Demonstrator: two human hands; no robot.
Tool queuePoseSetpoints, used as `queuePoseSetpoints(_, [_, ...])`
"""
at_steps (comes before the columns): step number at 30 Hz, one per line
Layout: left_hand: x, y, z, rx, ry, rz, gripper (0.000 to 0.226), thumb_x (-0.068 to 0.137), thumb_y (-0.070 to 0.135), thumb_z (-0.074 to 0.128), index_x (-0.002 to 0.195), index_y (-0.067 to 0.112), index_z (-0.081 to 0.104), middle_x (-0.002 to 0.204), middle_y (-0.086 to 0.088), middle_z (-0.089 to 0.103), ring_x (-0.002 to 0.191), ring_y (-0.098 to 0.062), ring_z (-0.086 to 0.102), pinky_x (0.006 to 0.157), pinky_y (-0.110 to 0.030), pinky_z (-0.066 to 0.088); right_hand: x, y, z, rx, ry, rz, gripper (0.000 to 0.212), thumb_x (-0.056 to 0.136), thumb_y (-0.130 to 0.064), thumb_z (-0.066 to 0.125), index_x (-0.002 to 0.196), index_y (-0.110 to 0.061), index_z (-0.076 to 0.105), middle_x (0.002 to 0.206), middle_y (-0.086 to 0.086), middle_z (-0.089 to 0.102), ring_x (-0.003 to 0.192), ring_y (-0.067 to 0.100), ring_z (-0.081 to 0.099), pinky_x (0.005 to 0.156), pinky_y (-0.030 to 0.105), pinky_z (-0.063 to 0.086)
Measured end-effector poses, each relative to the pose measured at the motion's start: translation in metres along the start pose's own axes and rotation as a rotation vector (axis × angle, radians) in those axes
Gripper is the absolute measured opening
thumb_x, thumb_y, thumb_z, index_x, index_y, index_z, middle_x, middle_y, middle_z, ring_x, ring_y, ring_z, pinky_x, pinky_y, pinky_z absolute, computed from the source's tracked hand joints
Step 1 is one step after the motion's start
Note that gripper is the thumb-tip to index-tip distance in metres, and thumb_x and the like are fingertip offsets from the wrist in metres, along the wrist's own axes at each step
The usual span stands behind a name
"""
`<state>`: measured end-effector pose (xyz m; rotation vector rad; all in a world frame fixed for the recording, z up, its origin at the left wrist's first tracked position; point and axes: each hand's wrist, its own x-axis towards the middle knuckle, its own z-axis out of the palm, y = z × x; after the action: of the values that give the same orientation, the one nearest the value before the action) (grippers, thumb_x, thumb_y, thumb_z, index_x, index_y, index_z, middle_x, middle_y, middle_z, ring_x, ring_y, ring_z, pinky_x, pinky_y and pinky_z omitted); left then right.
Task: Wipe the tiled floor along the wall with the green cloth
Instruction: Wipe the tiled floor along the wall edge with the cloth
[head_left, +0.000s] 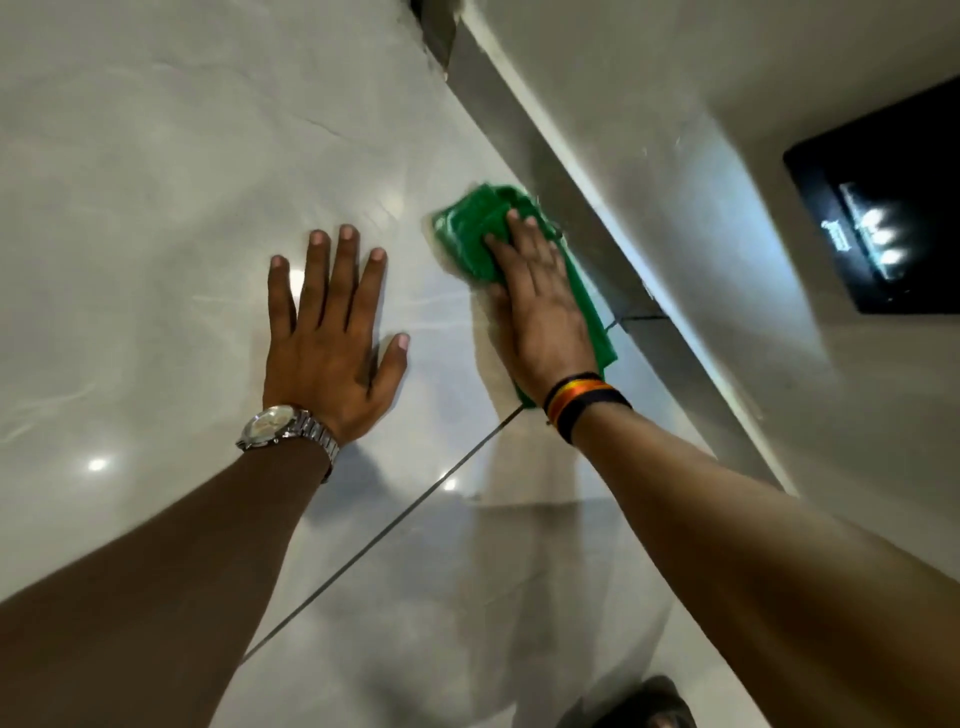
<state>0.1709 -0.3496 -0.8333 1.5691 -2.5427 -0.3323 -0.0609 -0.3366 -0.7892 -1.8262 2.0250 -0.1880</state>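
Note:
A crumpled green cloth (470, 228) lies on the glossy pale tiled floor (156, 182), right beside the grey skirting (524, 135) at the foot of the white wall (727, 78). My right hand (540, 306) lies flat on top of the cloth, fingers together, pressing it to the tile; most of the cloth is hidden under the palm. My left hand (332, 338) rests flat on the bare floor to the left of the cloth, fingers spread, holding nothing. A steel watch sits on the left wrist and striped bands on the right.
A dark grout line (395, 525) runs diagonally across the floor under my right forearm. A black glossy panel (893, 208) hangs on the wall at the right. A dark gap (434, 26) opens at the far end of the skirting.

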Motion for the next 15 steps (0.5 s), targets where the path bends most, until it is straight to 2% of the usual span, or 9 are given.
queuePoseSetpoints(3, [0.005, -0.001, -0.002, 0.009, -0.003, -0.005, 0.083, 0.103, 0.047, 0.044, 0.173, 0.009, 0.021, 0.181, -0.019, 0.011, 0.168, -0.041, 0.007, 0.133, -0.066, 0.004, -0.014, 0.003, -0.002, -0.056, -0.057, -0.144, 0.054, 0.103, -0.003, 0.052, 0.154, -0.015, 0.041, 0.169, 0.011, 0.026, 0.158, 0.027, 0.017, 0.13, 0.039, 0.006])
queuePoseSetpoints(7, [0.004, 0.0, -0.002, 0.008, -0.001, -0.009, 0.082, 0.103, 0.047, 0.043, 0.172, 0.009, 0.021, 0.181, -0.019, 0.012, 0.168, -0.041, 0.007, 0.134, -0.065, 0.002, 0.022, -0.019, -0.002, -0.04, -0.074, -0.195, 0.05, 0.106, -0.008, 0.047, 0.155, -0.015, 0.04, 0.169, 0.011, 0.025, 0.159, 0.029, 0.016, 0.131, 0.043, 0.006])
queuePoseSetpoints(10, [0.003, 0.001, 0.0, 0.0, -0.004, -0.01, 0.082, 0.102, 0.046, 0.044, 0.172, 0.009, 0.022, 0.181, -0.019, 0.011, 0.168, -0.04, 0.007, 0.134, -0.065, 0.003, 0.07, -0.038, -0.003, -0.008, -0.05, -0.151, 0.049, 0.108, -0.018, 0.04, 0.158, -0.018, 0.036, 0.171, 0.009, 0.019, 0.16, 0.028, 0.011, 0.127, 0.038, -0.002])
queuePoseSetpoints(12, [0.003, -0.001, 0.0, -0.001, -0.003, -0.006, 0.082, 0.101, 0.046, 0.044, 0.172, 0.01, 0.023, 0.181, -0.019, 0.012, 0.168, -0.04, 0.007, 0.134, -0.065, 0.002, 0.08, -0.036, -0.002, -0.016, -0.005, -0.112, 0.05, 0.108, -0.024, 0.04, 0.157, -0.018, 0.037, 0.171, 0.011, 0.02, 0.159, 0.029, 0.012, 0.128, 0.04, 0.002])
queuePoseSetpoints(15, [0.005, -0.004, 0.001, 0.012, -0.008, 0.005, 0.082, 0.102, 0.046, 0.043, 0.173, 0.01, 0.022, 0.181, -0.018, 0.012, 0.168, -0.04, 0.007, 0.134, -0.065, 0.002, 0.031, -0.007, 0.0, -0.017, 0.014, 0.003, 0.05, 0.106, -0.024, 0.045, 0.155, -0.017, 0.04, 0.169, 0.013, 0.025, 0.158, 0.03, 0.019, 0.13, 0.049, 0.013])
